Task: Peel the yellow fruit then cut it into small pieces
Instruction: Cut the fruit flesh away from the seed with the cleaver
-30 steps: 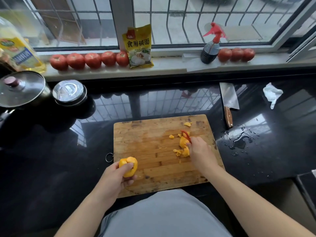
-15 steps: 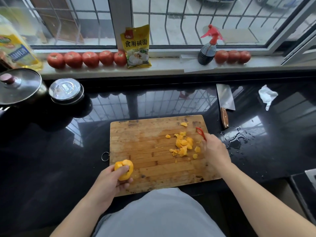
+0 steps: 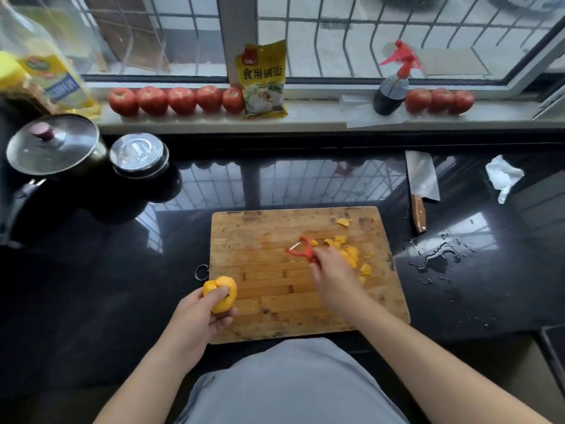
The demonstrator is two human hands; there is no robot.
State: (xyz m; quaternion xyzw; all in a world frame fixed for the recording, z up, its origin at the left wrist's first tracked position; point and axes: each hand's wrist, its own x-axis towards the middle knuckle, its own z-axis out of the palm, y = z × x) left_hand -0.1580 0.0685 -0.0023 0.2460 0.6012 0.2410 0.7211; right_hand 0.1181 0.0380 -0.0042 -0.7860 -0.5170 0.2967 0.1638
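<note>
Head view: lidded pot [image 3: 53, 145], contents hidden.

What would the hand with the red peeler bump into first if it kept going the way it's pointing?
The right hand points its red peeler up and to the left across the cutting board. That stretch of board looks bare, so probably nothing until the board's far edge, though depth is hard to judge.

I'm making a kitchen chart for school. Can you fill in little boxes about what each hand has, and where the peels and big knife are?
left hand: holds the yellow fruit at the cutting board's left edge
right hand: holds the red peeler over the board
peels: yellow scraps piled on the board's right part
big knife: lies on the black counter, right of the board, untouched
spill: water puddle right of the board
</note>
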